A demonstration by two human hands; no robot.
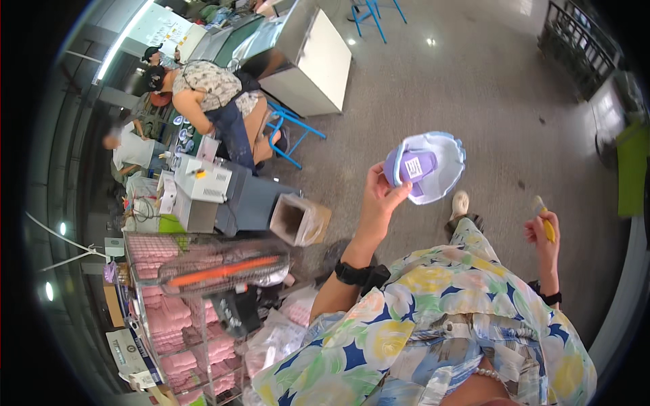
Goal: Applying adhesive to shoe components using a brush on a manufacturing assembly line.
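Several pink stacks, well L of & below the fingers of the L hand, partly hidden by a fan w/ orange blades. Lined bin nearer, lower L of same fingers; inside too dark to make out. L fingers: thumb in front, gripping purple & pale-blue shell; others mostly hidden behind it. Shell sits R of them, print on its label unreadable. R hand, well R: fingers curled narrow round yellow-handled tool; pale tip above them blurred, type unclear.
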